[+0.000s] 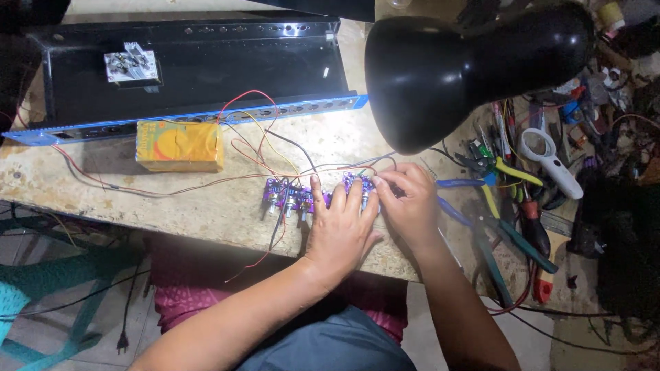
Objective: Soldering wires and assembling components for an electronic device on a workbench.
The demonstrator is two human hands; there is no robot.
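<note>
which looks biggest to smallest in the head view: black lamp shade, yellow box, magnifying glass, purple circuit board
1. black lamp shade, though it sits nearer the camera, which inflates it
2. yellow box
3. purple circuit board, partly hidden under the left hand, and magnifying glass: too alike to rank

one package noted: a rectangular yellow-orange pack (pixel 179 145) with a paler round motif on its top face, wrapped in glossy film. it lies flat on the table (pixel 82 185), left of centre, just in front of the blue front edge of a black chassis (pixel 206 65) and touching or nearly touching it. thin red and yellow wires pass close by its right end. no signs or screens in view; any small labels are too indistinct to confirm.
</note>
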